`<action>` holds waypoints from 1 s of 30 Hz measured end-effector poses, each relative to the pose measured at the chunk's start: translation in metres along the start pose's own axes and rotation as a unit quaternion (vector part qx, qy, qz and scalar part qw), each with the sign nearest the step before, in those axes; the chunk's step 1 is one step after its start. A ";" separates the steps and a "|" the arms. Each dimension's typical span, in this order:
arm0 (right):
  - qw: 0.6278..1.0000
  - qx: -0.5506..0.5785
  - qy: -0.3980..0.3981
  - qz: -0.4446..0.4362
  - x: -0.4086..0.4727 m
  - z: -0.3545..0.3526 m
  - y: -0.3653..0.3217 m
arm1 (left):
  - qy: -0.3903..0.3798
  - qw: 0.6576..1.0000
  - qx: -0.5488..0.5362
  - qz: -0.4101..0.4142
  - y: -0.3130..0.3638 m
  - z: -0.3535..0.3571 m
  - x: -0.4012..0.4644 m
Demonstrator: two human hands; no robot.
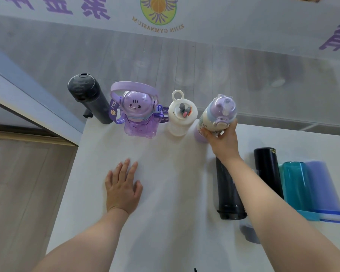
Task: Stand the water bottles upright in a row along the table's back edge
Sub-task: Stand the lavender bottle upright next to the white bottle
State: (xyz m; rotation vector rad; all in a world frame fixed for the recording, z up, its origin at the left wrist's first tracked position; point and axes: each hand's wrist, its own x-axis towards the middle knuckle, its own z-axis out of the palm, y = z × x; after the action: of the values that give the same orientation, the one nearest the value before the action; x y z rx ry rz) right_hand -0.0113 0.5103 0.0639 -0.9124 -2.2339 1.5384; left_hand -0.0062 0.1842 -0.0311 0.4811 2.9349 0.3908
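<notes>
Along the back edge of the white table (165, 193) stand a dark grey flask (90, 99), a purple bear-shaped bottle (136, 114) with a strap and a white bottle (182, 114) with a loop lid. My right hand (222, 138) grips a cream and purple bottle (218, 114) standing just right of the white one. My left hand (123, 189) lies flat on the table with fingers apart. To the right lie a black flask (227, 193), partly under my right forearm, a second black flask (267, 169), a teal bottle (297, 187) and a lilac bottle (322, 189).
The table's left edge drops to a wooden floor (28, 183). Behind the back edge is a grey floor (165, 61) with purple lettering and a round logo. A dark grey round object (247, 233) shows beneath my right forearm.
</notes>
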 end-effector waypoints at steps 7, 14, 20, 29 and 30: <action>1.000 -0.005 -0.007 -0.005 0.019 0.003 -0.002 | -0.004 1.000 0.001 -0.001 0.000 -0.001 0.000; 1.000 0.005 -0.002 0.004 0.020 0.006 0.000 | -0.011 1.000 0.005 -0.003 -0.001 0.000 0.000; 1.000 -0.028 -0.003 0.001 0.023 -0.002 0.001 | -0.012 1.000 0.006 -0.001 0.000 -0.001 0.000; 0.998 -0.039 -0.044 0.026 0.018 -0.015 -0.003 | -0.024 1.000 0.014 0.008 0.001 0.002 -0.001; 0.997 -0.048 -0.057 0.030 0.015 -0.019 -0.001 | -0.024 1.000 0.017 0.009 0.001 0.003 0.000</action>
State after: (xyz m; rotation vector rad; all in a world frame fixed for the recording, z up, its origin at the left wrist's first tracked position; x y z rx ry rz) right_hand -0.0129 0.5338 0.0705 -0.9476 -2.3995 1.5586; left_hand -0.0049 0.1857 -0.0337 0.5142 2.8979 0.3263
